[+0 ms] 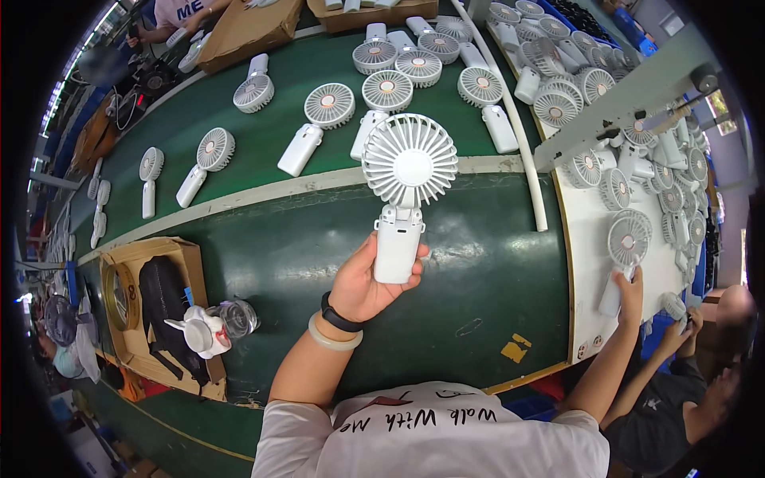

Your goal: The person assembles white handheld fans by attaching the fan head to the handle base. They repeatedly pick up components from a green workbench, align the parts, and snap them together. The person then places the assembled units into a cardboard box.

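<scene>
The left hand (365, 280) is gripping a white handheld fan (410, 169) upright above the green workbench (335, 239), while the right hand (629, 296) is clasping a second handheld fan (629, 240) over the white tabletop (588, 247)

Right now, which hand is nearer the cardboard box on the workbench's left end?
Left: the left hand, gripping a white handheld fan, is right of the cardboard box; the right hand, gripping another fan, is farther right, at the white tabletop.

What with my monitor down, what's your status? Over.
Left hand holding white fan upright by its handle. Right hand holding second fan. Co-worker's hand nearby, at far right.
</scene>
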`<state>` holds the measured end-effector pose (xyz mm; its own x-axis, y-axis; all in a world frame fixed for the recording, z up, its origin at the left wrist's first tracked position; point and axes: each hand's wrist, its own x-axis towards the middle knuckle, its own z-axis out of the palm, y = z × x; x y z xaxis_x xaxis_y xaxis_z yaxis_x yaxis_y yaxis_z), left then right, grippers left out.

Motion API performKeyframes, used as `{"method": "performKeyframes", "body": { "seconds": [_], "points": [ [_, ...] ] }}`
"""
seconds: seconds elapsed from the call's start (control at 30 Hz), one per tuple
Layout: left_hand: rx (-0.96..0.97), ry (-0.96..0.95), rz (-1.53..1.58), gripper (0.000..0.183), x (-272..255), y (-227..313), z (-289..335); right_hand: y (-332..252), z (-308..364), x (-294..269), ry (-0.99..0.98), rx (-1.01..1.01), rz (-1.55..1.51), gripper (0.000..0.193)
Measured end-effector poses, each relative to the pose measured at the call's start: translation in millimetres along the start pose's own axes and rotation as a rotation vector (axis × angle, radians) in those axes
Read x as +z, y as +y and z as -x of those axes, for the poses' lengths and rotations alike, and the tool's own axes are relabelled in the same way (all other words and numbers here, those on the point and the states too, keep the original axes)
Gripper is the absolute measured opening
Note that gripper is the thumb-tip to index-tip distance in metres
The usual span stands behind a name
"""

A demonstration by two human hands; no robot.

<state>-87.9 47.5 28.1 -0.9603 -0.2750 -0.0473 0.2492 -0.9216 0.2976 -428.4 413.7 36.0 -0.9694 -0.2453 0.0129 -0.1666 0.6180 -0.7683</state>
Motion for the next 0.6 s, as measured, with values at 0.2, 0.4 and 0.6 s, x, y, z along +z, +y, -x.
{"method": "performKeyframes", "body": {
  "seconds": [0.2, 0.4, 0.6],
  "points": [
    [0.304, 0.195, -0.701, 0.049, -12, 6, -11, -75, 32, 98, 0.479, -0.750, 0.276, 0.046],
    [0.429, 0.314, -0.686, 0.051, -30, 15, -15, -172, 61, 250, -0.343, -0.935, -0.162, 0.030],
    [0.479, 0.317, -0.597, 0.054, -30, 25, -10, -276, 52, 351, -0.351, -1.091, 0.126, 0.038]
  ]
}}
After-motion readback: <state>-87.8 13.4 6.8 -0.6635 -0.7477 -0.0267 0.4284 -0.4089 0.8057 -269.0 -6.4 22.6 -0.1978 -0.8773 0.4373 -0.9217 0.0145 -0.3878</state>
